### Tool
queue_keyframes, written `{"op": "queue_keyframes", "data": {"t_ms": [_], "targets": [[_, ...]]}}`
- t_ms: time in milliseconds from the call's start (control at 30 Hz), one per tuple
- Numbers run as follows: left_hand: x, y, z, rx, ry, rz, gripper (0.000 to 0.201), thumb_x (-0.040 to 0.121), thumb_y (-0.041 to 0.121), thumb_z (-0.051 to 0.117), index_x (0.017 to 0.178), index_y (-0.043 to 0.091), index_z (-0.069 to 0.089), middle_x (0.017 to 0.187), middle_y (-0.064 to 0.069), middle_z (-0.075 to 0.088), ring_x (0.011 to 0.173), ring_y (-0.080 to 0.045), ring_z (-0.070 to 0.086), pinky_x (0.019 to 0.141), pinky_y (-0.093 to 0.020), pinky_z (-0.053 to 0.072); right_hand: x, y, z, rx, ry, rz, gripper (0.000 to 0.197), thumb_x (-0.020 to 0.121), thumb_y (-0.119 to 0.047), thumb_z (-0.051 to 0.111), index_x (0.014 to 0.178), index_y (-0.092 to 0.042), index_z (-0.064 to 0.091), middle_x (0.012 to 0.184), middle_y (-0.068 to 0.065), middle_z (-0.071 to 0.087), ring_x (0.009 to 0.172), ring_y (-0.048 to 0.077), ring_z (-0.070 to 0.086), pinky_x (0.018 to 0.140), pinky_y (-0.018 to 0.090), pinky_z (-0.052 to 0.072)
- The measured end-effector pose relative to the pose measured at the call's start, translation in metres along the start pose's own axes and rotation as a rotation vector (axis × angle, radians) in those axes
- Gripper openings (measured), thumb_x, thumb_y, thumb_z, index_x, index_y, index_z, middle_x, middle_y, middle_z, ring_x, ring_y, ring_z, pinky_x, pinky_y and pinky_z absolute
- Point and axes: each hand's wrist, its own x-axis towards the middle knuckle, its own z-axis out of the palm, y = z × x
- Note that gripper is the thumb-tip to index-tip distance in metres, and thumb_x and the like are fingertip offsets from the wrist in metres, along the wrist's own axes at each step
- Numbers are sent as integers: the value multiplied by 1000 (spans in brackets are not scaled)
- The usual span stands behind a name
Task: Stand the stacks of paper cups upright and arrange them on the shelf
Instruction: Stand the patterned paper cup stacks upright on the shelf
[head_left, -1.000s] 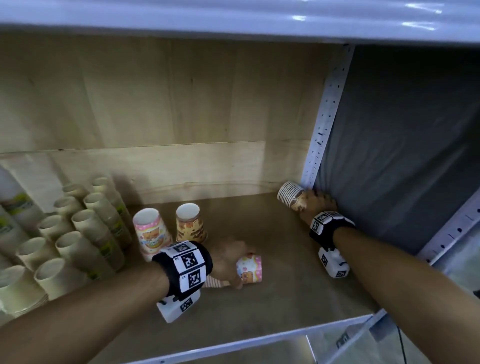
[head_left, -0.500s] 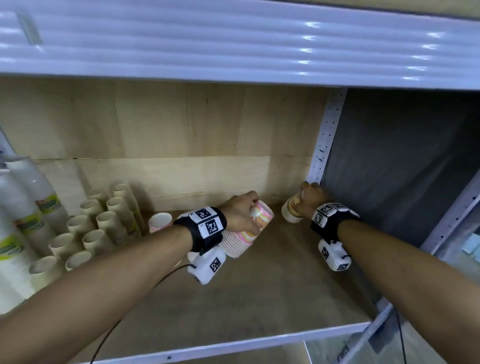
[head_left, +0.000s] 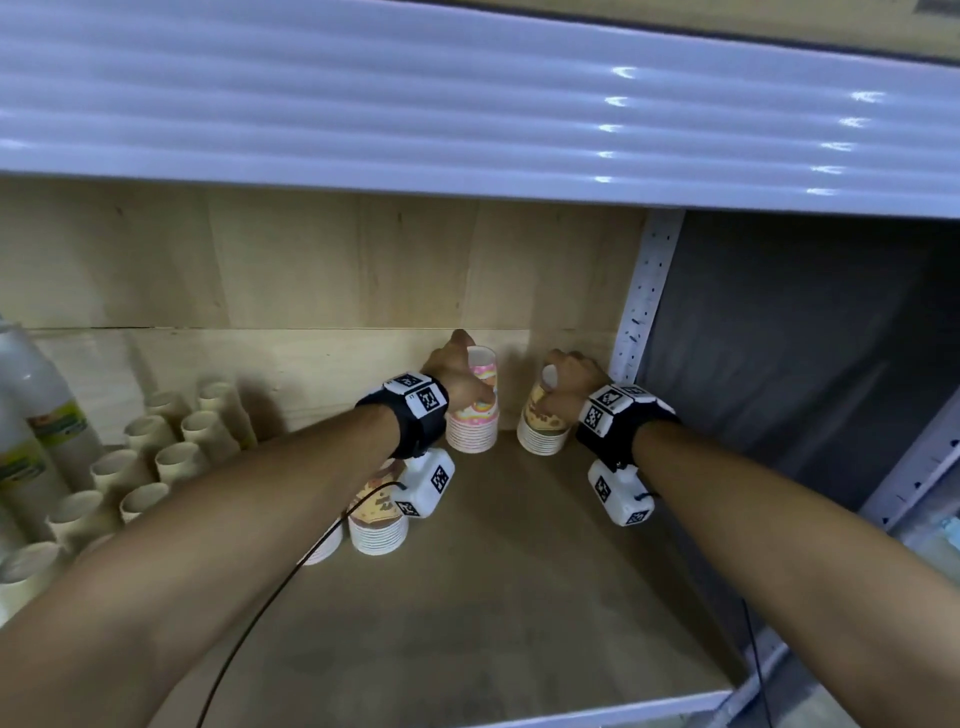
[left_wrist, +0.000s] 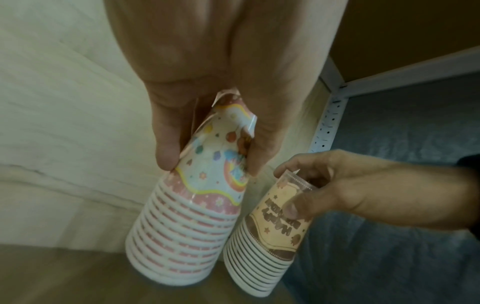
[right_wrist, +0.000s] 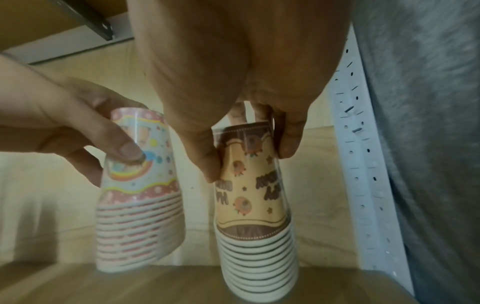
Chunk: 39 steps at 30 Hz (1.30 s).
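A pink rainbow-print cup stack (head_left: 475, 415) (left_wrist: 192, 209) (right_wrist: 140, 209) stands rim-down at the back of the shelf (head_left: 493, 613). My left hand (head_left: 460, 371) (left_wrist: 207, 144) grips its top cup between thumb and fingers. Just to its right stands a brown and yellow cup stack (head_left: 543, 428) (left_wrist: 270, 232) (right_wrist: 257, 226), also rim-down, close to the perforated post. My right hand (head_left: 566, 379) (right_wrist: 246, 148) holds that stack near its top. Both stacks are wrapped in clear film and touch the shelf board.
Another brown printed stack (head_left: 376, 519) stands nearer the front, partly behind my left wrist. Several plain tan cup stacks (head_left: 156, 457) lean at the left, with wrapped white stacks (head_left: 36, 415) beyond them. A white perforated post (head_left: 644, 296) and grey fabric wall (head_left: 805, 364) bound the right.
Both hands have tipped their stacks from lying or tilted to standing rim-down and carried them to the back wall, side by side. The view has dropped lower under the upper shelf.
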Motion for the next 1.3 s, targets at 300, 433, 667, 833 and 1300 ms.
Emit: {"op": "queue_keyframes", "data": {"t_ms": [300,433,667,833,1300], "targets": [[25,-9,25,95,-10,-91,60,74,16,78,122,8,43,122,-15,53,107,-37,58,84,-44,55,17,-10,14,38,-58,-56,45,69,-19,72,112,-15,58,114,10,61,106,31,59,83,35,52],[34,-13,40,138,-18,-98,60,75,13,77,125,6,44,129,-17,50,114,-37,55,87,-42,52,20,-5,19,52,-83,-79,57,77,-16,71,131,-14,55,128,12,58,115,32,57,93,36,50],[47,-24,58,145,-60,-99,69,77,9,77,137,9,41,136,-16,48,120,-38,52,88,-40,50,19,0,29,97,-129,-111,56,82,-14,68,136,-13,52,133,13,56,120,32,54,98,36,47],[54,-26,63,138,-33,-81,74,80,12,75,144,10,38,142,-14,45,127,-36,49,94,-39,47,18,-1,25,119,-153,-101,34,78,-20,68,111,-16,61,118,8,62,110,30,60,91,38,53],[68,-24,63,176,26,-48,37,79,23,69,111,8,58,119,-12,59,105,-32,59,70,-29,42,26,3,30,139,-61,12,38,82,-37,64,111,-13,59,119,8,59,106,28,59,79,29,43]]}}
